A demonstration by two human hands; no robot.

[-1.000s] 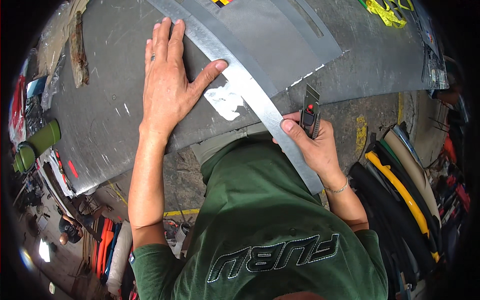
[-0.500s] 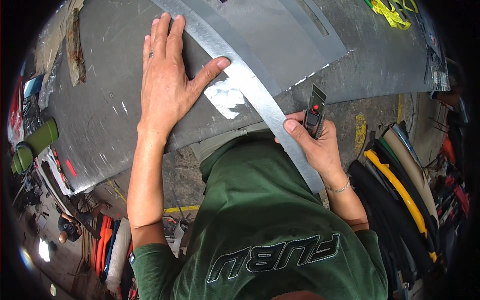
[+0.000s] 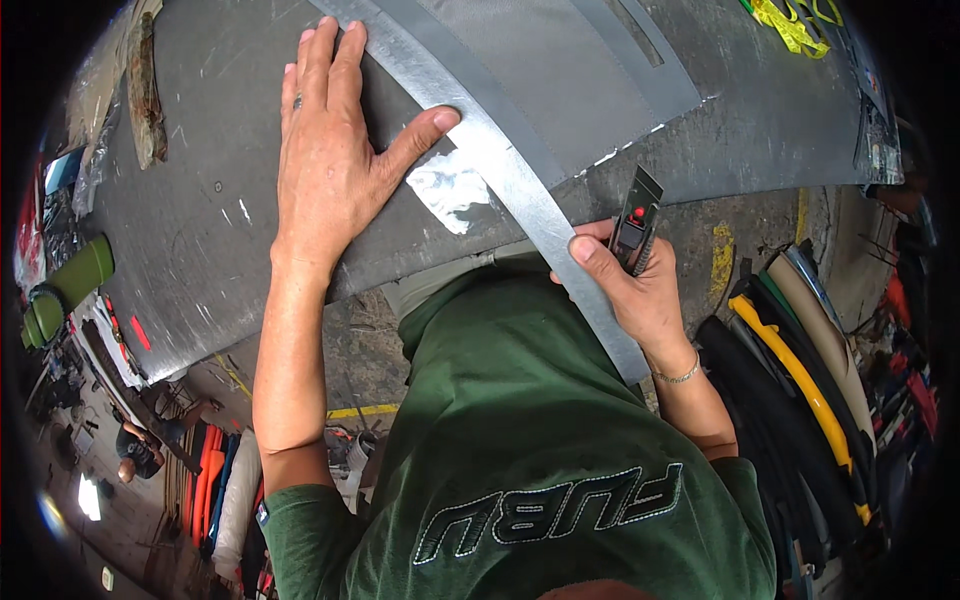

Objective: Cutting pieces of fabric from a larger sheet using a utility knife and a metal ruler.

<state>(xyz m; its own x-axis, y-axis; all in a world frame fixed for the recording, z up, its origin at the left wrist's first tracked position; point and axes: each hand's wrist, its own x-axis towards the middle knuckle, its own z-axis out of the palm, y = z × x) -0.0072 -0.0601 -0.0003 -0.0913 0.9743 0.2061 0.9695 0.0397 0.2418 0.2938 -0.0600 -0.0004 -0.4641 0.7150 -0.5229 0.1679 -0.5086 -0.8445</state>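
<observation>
A long metal straightedge [image 3: 480,145] slants across the dark worktable and past its near edge. It lies along a grey fabric panel [image 3: 610,110] with a darker border and a slot. My left hand [image 3: 328,160] is open and flat, its fingers spread on the table. Its thumb and some fingertips touch the straightedge. Beyond the table edge, my right hand [image 3: 640,290] is closed around the straightedge's near end, thumb on top. The same hand also carries a utility knife [image 3: 632,225], its blade pointing up and away from me. The fingers under the straightedge are partly hidden.
The dark worktable [image 3: 240,240] has a scuffed top. A yellow tape measure [image 3: 790,25] lies at the far right, and a green roll [image 3: 80,270] at the left. Rolls of material [image 3: 790,370] stand on the right. Another person [image 3: 138,450] is at the lower left, some way off.
Both hands keep their hold and place on the straightedge. Only a very slight shift of the whole view shows.
</observation>
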